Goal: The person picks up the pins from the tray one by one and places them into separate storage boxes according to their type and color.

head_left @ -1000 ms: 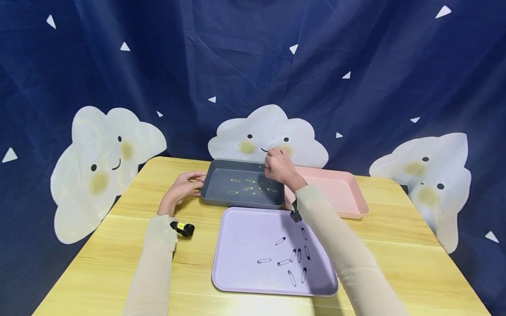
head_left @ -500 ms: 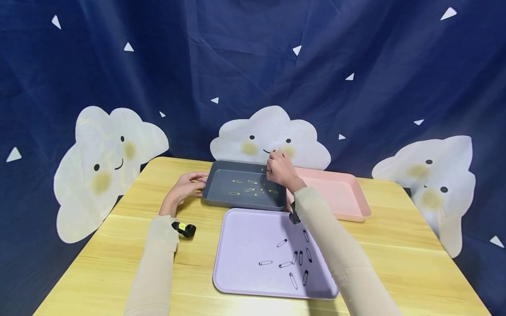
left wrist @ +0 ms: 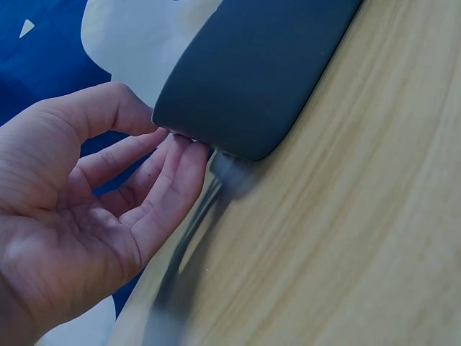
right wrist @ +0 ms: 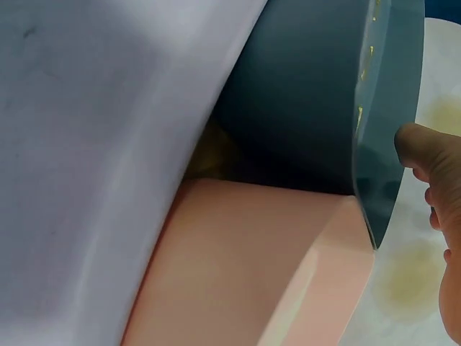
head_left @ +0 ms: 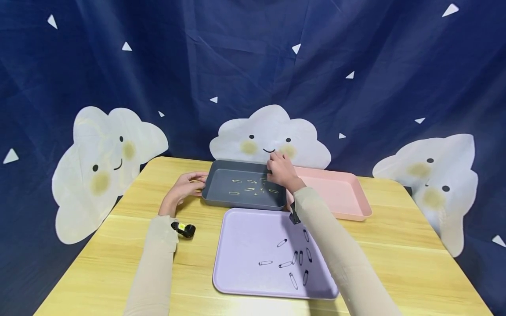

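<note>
Right hand (head_left: 280, 171) hovered over grey tray (head_left: 221, 199) far right corner, fingers bunched; whether grasping a pin, cannot tell. Gold pins (head_left: 248, 188) lay just left of it. Left hand (head_left: 185, 186), fingers relaxed, touched the tray's left wall.

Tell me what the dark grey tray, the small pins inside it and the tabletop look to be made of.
Dark grey rectangular tray: probably moulded plastic, matte, with rounded corners and an even colour.
Small gold-coloured pins in that tray: likely thin metal wire, since they glint; too small to be sure.
Yellow tabletop: wood or wood-look laminate, smooth, showing lengthwise grain and plank seams.
</note>
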The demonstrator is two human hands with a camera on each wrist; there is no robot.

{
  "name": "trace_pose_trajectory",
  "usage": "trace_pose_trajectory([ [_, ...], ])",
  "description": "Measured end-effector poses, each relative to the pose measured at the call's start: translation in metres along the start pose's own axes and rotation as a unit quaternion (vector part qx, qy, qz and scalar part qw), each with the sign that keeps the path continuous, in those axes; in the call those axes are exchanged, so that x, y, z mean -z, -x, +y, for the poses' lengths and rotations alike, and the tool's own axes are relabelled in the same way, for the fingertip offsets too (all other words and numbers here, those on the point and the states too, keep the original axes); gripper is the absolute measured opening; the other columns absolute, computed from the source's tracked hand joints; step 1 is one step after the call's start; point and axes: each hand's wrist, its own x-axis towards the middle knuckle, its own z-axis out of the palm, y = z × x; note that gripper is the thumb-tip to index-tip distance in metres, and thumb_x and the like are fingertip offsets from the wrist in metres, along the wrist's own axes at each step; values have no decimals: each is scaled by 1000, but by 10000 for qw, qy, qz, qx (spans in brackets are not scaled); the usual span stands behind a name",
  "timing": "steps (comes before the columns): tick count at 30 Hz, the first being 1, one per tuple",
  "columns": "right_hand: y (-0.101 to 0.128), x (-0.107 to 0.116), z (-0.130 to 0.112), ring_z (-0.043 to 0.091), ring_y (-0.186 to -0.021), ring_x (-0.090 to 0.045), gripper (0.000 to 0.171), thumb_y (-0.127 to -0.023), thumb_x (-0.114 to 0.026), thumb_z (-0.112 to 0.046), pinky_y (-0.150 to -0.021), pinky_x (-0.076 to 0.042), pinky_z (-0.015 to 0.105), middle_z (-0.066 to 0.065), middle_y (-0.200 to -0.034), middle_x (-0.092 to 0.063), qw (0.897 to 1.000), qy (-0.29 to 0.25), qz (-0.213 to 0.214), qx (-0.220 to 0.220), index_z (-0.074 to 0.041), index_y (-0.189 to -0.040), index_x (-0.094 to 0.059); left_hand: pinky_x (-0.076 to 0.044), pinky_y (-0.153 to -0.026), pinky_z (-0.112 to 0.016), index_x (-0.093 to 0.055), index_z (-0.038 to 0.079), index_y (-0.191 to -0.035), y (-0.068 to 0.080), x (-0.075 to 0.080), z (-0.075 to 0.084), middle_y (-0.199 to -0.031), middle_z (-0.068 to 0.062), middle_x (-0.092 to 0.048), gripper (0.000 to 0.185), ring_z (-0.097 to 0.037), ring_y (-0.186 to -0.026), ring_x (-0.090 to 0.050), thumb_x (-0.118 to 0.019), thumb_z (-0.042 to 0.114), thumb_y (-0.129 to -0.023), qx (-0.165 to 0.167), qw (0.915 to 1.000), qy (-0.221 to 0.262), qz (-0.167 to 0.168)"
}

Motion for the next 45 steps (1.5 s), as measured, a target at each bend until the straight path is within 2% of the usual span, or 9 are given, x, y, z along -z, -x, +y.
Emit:
trace_pose_trajectory([
  [8, 6, 6, 7, 27, -99, -50, 20, -78, -76, -19, -88, -40, 42, 8, -104, -58, 10000, -7, -10, -39, -6, -92, -70, -61, -75, -27, -48, -4, -147, -2, -6, 4, -133, -30, -55, 51, -11, -95, -66, -59, 0, -97, -38, 10000, 72, -49],
  [14, 10, 12, 11, 26, -96, -49, 19, -78, -75, -17, -87, -41, 42, 7, -101, -58, 10000, -67, 59, -35, -5, -92, -71, -61, -77, -28, -49, -2, -148, -3, -9, 6, -135, -30, -54, 51, -15, -100, -64, -59, 1, -97, -11, 9999, 56, -83],
  [19, 14, 17, 14, 26, -95, -49, 19, -79, -75, -17, -85, -42, 41, 7, -99, -57, 9998, -155, 114, -28, -5, -93, -73, -61, -76, -26, -48, -3, -148, -2, -9, 7, -135, -31, -53, 51, -14, -96, -66, -58, 2, -98, -78, 9999, -76, -94],
  [27, 22, 39, 24, 28, -99, -54, 17, -80, -74, -18, -90, -42, 48, 8, -100, -58, 9971, -679, 110, -336, -6, -92, -74, -60, -76, -26, -47, -3, -148, -3, -11, 9, -134, -30, -53, 51, -12, -94, -67, -57, 3, -99, -73, 9998, -118, -120],
  [34, 38, 61, 41, 31, -101, -55, 13, -82, -74, -17, -88, -42, 49, 9, -101, -62, 9949, -918, 194, -359, -7, -90, -75, -60, -75, -25, -46, -5, -149, -1, -11, 14, -133, -31, -52, 51, -12, -93, -67, -56, 2, -99, -87, 9997, -171, -118],
  [39, 53, 74, 53, 31, -102, -56, 16, -82, -75, -18, -91, -42, 50, 8, -101, -65, 9932, -1098, 206, -328, -8, -94, -75, -60, -75, -26, -47, -3, -149, -2, -9, 6, -133, -29, -52, 51, -12, -93, -66, -56, 2, -99, -13, 9998, -202, -73],
  [45, 80, 89, 71, 29, -97, -59, 17, -84, -75, -19, -86, -43, 49, 10, -100, -67, 9895, -1365, 391, -284, -8, -98, -75, -60, -75, -25, -47, -2, -149, 4, -5, 1, -135, -29, -52, 50, -11, -94, -65, -55, 3, -100, 44, 9994, -344, 28],
])
